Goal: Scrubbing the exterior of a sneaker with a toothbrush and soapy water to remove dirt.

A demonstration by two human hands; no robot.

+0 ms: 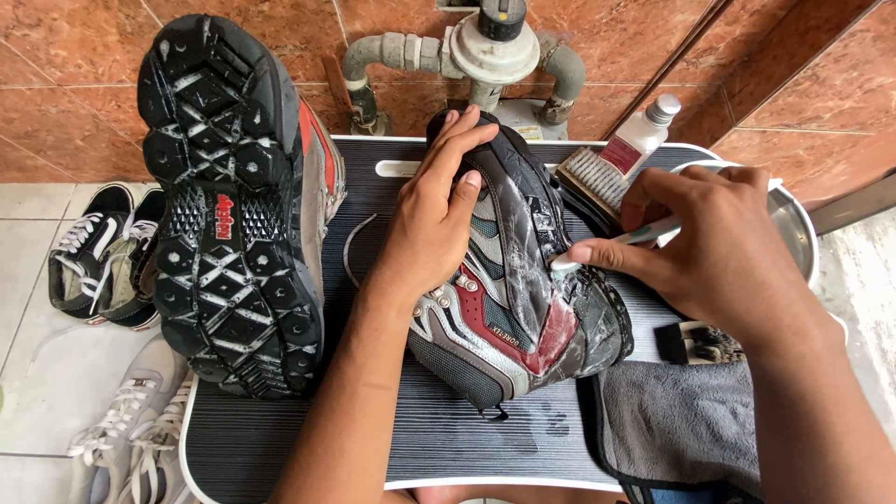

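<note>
Both forearms reach in from below. Left hand (pixel 439 219) lies flat, fingers spread, on the upper of a grey-and-red boot (pixel 523 280) resting on the ribbed mat (pixel 448 439). Right hand (pixel 719 247) pinches a small brush (pixel 616 238), its head just past the fingertips against the boot's side. Foam streaks that flank, so scrubbing looks well under way; rinsing and wiping seem left. Beyond the left fingers the second boot (pixel 233 205) stands sole-up, still grimy.

Left hand (pixel 439 219) bare; right hand (pixel 709 247) bare; forearms unsleeved; no rings.
</note>
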